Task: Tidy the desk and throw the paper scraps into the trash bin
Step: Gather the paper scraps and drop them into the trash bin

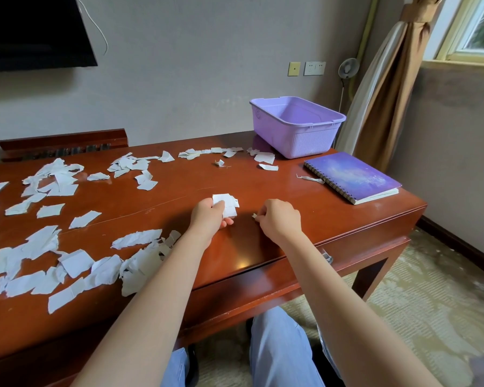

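The left hand (210, 216) gripped scraps (226, 203), the right hand (280, 219) pinched a tiny scrap (254, 216); the bin (296, 141) stood upper right, nearer the right.

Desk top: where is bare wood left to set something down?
Bare wood lies between the right hand and the notebook, and in the middle, from the left hand back to the far row of scraps. The left half is crowded with paper scraps; the purple bin fills the far right corner.
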Demonstrator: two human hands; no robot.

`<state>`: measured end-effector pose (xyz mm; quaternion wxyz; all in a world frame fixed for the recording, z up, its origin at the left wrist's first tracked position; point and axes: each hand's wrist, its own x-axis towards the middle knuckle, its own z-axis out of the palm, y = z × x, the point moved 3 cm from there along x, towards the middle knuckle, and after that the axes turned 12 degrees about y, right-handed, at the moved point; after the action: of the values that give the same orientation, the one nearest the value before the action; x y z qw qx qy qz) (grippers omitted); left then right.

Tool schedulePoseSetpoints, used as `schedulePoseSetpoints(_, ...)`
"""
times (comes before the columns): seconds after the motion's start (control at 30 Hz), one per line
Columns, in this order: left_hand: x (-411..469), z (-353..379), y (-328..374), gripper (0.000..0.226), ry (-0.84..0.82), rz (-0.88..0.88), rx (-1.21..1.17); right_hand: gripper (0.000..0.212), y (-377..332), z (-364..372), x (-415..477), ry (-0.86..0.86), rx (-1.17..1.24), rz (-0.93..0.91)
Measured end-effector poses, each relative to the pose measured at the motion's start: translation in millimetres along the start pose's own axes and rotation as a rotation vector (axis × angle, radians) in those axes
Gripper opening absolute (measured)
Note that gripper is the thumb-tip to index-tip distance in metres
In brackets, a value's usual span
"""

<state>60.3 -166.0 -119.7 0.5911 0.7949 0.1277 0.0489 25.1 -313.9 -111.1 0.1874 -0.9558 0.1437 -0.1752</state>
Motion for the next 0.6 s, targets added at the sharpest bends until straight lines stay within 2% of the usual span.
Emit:
schedulePoseSetpoints(0.13,-1.0,-0.7,-0.7,0.036,-0.002,0.015,-0.003,0.024,2.0,-5.7,-9.1,0.126,0.011,-0.059)
schedulePoseSetpoints(0.23,-1.0,-1.2,-1.4,0.035,0.001,0.026,0.005,0.033,6.5,-4.4,-12.2,0.146,-0.045,-0.089)
schedulePoseSetpoints(0.6,-5.6,-3.4,2.8,0.039,0.049,-0.003,0.013,0.028,-6.4,-0.9,-11.5,0.159,-0.212,-0.302)
